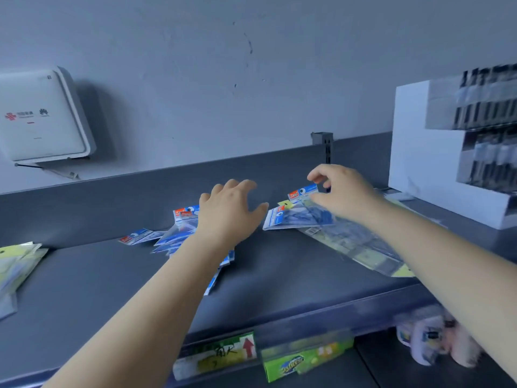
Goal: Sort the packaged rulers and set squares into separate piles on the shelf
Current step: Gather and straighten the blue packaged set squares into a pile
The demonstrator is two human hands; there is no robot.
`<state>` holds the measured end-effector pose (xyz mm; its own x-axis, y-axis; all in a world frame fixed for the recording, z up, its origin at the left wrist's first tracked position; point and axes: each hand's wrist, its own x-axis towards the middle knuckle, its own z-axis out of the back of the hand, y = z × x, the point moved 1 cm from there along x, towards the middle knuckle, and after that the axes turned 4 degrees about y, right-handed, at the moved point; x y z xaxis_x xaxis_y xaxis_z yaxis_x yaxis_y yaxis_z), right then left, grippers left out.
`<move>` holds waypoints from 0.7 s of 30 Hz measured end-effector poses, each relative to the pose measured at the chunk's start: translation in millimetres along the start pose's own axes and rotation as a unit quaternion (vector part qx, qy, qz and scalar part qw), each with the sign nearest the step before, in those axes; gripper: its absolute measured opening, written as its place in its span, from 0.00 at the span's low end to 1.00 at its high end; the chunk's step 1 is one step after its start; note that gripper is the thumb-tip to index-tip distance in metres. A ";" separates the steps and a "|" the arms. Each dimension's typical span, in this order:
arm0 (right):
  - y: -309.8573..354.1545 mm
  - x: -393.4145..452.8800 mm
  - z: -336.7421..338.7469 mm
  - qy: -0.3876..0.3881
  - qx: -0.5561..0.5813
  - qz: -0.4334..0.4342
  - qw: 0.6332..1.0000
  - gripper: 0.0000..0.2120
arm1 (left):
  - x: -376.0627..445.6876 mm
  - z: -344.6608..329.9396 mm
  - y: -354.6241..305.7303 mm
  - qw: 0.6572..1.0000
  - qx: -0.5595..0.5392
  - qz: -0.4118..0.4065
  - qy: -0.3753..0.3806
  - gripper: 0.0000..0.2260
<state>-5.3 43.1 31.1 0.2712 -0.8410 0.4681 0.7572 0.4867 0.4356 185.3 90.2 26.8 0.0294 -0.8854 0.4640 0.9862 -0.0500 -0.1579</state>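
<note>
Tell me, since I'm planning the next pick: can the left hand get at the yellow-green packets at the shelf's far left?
Probably yes. The left hand hovers open over the blue packets, holding nothing, and the bare shelf between it and the yellow-green packets looks unobstructed.

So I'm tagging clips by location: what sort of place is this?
Probably a stationery shop. Packaged rulers and set squares lie on a grey display shelf, a price label sits on its front edge, and a stepped white display box holds more stock.

A dark grey shelf (279, 275) carries a fanned pile of blue packets (173, 236) at centre. Longer clear packets (358, 247) lie right, a white display box (419, 152) beyond, yellow-green packets (16, 261) far left.
</note>
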 end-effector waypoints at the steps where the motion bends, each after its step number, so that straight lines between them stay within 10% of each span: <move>1: -11.3 -2.3 7.2 0.001 -0.005 -0.003 1.000 0.15 | 2.4 -4.7 -13.5 1.000 -0.007 -0.010 0.004 0.20; 21: -158.4 8.6 41.4 0.143 0.021 -0.074 0.987 0.26 | 50.3 -103.2 -115.7 0.975 -0.015 0.122 0.186 0.34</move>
<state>-147.5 -31.4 -2.1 0.3208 -0.9331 0.1624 0.7778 0.3574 0.5170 55.8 3.7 -21.5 0.1952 -0.9788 0.0622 0.9518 0.1738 -0.2529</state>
